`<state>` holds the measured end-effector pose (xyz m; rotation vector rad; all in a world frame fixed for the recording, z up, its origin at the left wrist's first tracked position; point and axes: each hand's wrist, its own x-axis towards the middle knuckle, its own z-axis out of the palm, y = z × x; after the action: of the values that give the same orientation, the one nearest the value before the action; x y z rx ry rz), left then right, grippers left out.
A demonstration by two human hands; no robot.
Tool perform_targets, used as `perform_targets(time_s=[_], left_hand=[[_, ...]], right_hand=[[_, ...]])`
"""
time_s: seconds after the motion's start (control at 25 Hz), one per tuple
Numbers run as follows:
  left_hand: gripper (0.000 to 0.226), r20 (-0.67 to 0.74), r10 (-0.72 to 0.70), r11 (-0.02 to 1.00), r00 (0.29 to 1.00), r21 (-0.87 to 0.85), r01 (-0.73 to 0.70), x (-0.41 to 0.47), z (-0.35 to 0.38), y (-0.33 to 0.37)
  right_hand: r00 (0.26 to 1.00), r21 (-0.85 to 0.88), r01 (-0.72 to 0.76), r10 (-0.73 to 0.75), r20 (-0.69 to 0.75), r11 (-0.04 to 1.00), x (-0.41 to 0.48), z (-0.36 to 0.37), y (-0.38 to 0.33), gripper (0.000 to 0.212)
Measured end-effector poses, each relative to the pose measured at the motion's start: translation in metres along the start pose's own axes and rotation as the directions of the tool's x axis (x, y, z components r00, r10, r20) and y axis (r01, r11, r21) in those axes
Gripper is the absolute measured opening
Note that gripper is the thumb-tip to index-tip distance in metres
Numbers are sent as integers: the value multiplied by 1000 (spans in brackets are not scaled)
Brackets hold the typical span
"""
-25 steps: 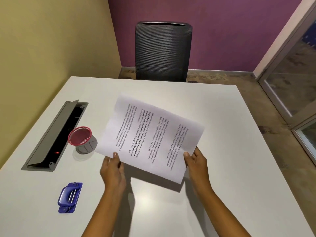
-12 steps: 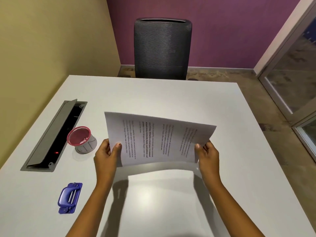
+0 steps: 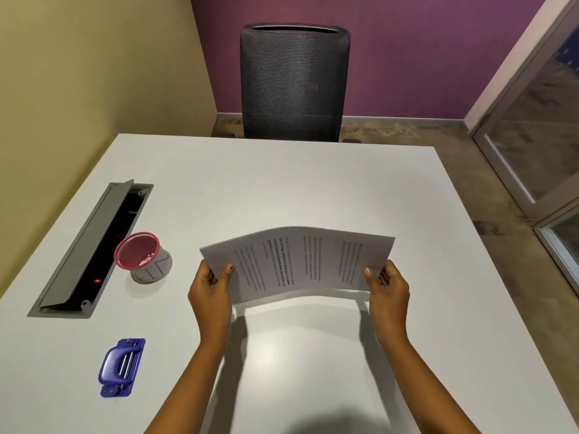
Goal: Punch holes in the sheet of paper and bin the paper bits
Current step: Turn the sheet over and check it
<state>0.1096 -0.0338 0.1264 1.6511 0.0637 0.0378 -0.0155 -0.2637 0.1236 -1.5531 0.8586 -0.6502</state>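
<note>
Pretty early days, I'd say; the sheet of paper (image 3: 297, 264) is held up over the table (image 3: 282, 183) mid-frame, bowed upward, left hand (image 3: 210, 296) and right hand (image 3: 388, 292) each pinching an end; no holes that I can spot; the blue hole punch (image 3: 122, 366) sits untouched lower left; the little pink-rimmed bin (image 3: 142, 256) waits left of centre.

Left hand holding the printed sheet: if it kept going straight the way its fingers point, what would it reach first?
Probably only bare white table; the left hand points away, toward the far black mesh chair. Depth is unclear.
</note>
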Motion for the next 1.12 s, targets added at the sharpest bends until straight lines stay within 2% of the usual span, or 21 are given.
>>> perform_targets(time_s=[0.16,0.4,0.64,0.84,1.12], left_hand=[[35,-10,26,1000,1000,-13,-26,4,1,0],[29,49,-13,999,999,37,11,0,2,-14],[30,32,-42,999,999,25,41,-5,4,-18],[27,61,-84,995,995,49,81,-9,5,-19],[20,21,-98,991,995,96,95,-14,1,-26]], right_hand=[[1000,50,-5,7,-27,999,2,1,2,31],[998,56,-45,47,-29,997,3,3,20,22],[997,76,-54,58,-56,996,2,0,24,20],[993,-16,-103,102,-63,995,-2,0,28,19],[992,-27,-100,98,-86,995,-9,2,26,14]])
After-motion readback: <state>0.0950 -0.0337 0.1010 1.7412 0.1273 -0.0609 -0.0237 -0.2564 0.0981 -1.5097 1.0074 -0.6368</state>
